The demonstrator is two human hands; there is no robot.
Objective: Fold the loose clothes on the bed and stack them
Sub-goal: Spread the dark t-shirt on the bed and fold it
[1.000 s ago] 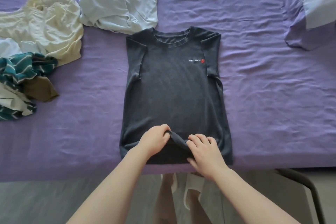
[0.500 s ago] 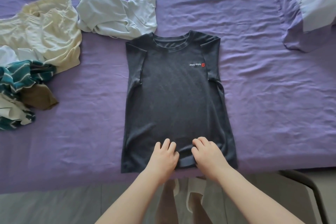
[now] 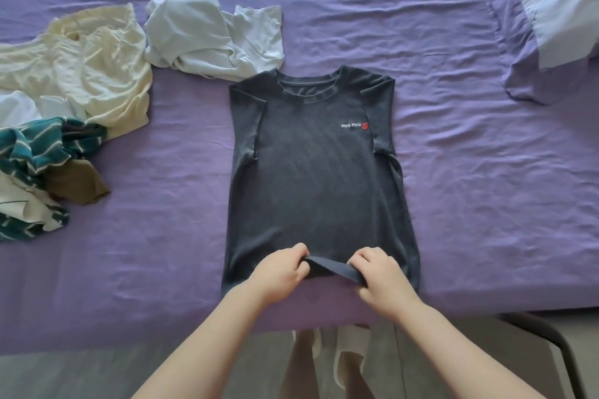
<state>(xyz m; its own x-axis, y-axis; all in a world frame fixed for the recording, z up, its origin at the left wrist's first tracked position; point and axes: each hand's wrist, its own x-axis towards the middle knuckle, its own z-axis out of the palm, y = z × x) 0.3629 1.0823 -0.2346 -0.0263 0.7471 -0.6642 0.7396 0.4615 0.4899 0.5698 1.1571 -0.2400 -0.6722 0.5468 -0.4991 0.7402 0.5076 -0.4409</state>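
A dark grey T-shirt (image 3: 311,172) lies flat in the middle of the purple bed (image 3: 453,172), collar away from me, both sleeves folded in over the body. My left hand (image 3: 278,272) and my right hand (image 3: 379,278) each pinch the bottom hem near the bed's front edge and hold it lifted off the sheet in a short band between them. Loose clothes lie at the left: a pale blue shirt (image 3: 207,32), a cream garment (image 3: 87,65) and a teal striped garment (image 3: 35,152) with a brown piece (image 3: 77,185).
A lilac pillow (image 3: 551,19) and bunched bedding occupy the far right corner. A dark chair frame (image 3: 551,340) stands on the grey floor at the lower right, beside the bed's front edge.
Half a second ago both hands pressed flat on the hem. Now their fingers have curled round the hem and raised it off the bed.
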